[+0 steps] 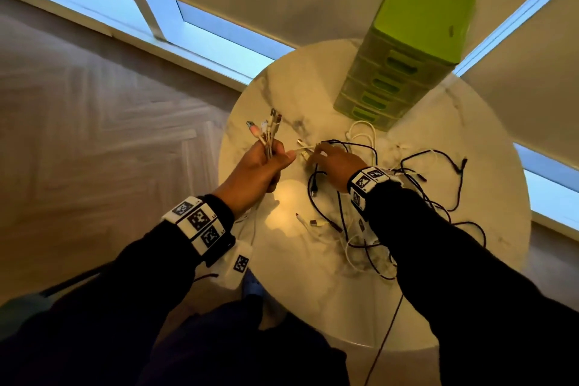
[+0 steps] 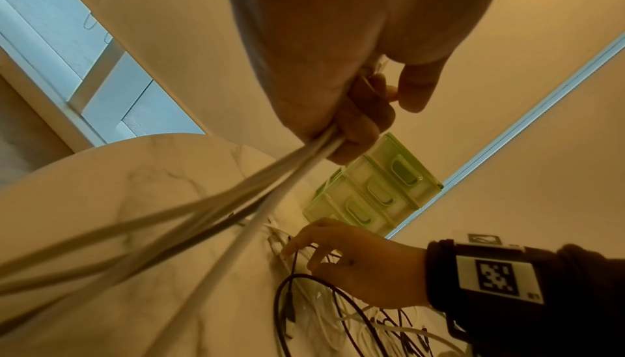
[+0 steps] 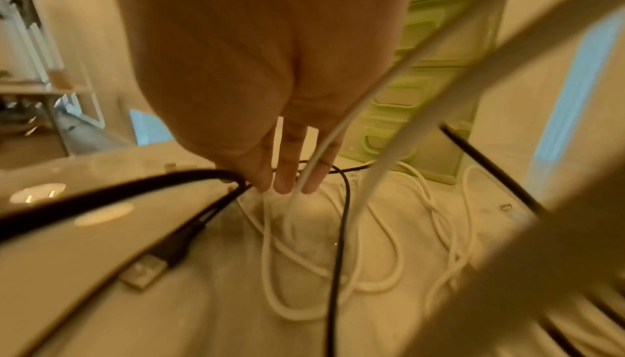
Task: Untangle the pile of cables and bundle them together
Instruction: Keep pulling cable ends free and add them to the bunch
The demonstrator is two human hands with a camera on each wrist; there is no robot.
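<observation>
White cables (image 1: 268,135) stand bunched in the left hand (image 1: 260,166) beside the right hand (image 1: 335,163) on the tangled pile (image 1: 369,229), then the left fist (image 2: 341,90) grips cords, then right fingers (image 3: 284,175), straight, touch loops (image 3: 338,269)

A fistful of white cable ends (image 1: 270,131) stands upright over the round table's left edge, plugs fanned at the top, while the loose pile of black and white cables (image 1: 369,222) sprawls tangled from the table's middle out toward its right edge.
</observation>
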